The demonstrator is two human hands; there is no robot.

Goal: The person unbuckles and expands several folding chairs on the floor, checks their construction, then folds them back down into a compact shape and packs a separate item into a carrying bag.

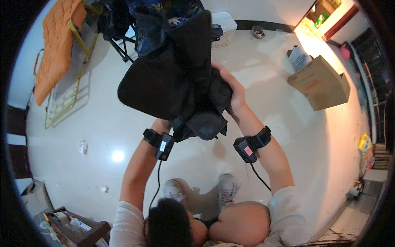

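Observation:
A bulky black fabric item (pixel 164 78) with wide stiff flaps is held up in front of me, over the floor. Its kind is hard to tell; a smaller flap with a round patch (pixel 205 125) hangs on its near side. My right hand (pixel 235 88) grips its right side, fingers partly behind the cloth. Under its lower left edge goes my left hand (pixel 161 124), mostly hidden by the fabric, supporting it from below.
An orange padded folding chair (pixel 57 49) with a yellow frame stands at left. Behind the black item is a dark patterned folding seat (pixel 148 39). A cardboard box (pixel 319 84) sits at right, a clear plastic bin (pixel 225 31) by the far wall. Cabled devices are strapped to both wrists.

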